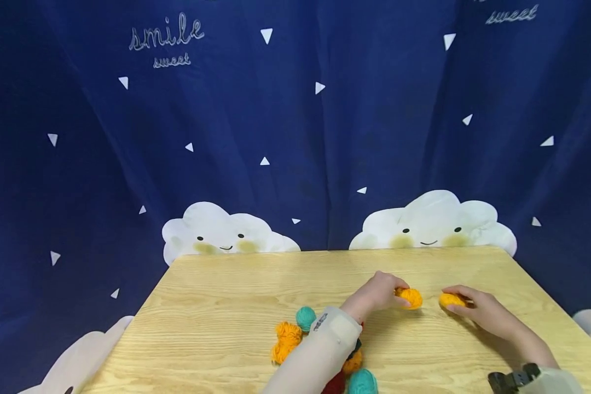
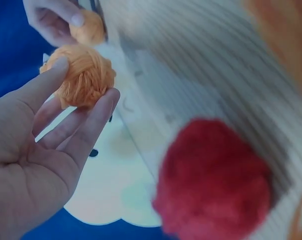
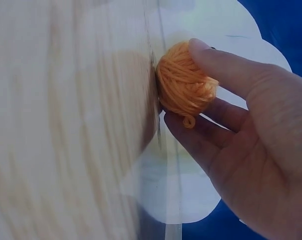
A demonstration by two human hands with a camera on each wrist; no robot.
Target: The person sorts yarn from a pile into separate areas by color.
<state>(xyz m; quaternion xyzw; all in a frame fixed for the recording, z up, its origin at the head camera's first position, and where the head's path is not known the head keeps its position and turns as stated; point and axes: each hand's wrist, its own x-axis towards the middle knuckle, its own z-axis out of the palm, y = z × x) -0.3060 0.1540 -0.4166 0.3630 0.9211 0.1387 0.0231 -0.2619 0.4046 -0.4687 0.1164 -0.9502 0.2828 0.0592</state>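
Worktop carries a mixed yarn cluster, partly hidden. Beyond it, left hand pinches the left orange ball, right hand the right orange ball; fingers narrowed, thumbs opposed, probably because round yarn rolls. Balls near each other, not touching.

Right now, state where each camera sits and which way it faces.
Head: worn on the head, facing forward and down at a pale wooden table; left hand, right hand show.
Left wrist: worn there, facing a round orange yarn ball; both hands show.
Right wrist: worn there, facing another round orange yarn ball; right hand shows.
Head and left wrist share both balls.
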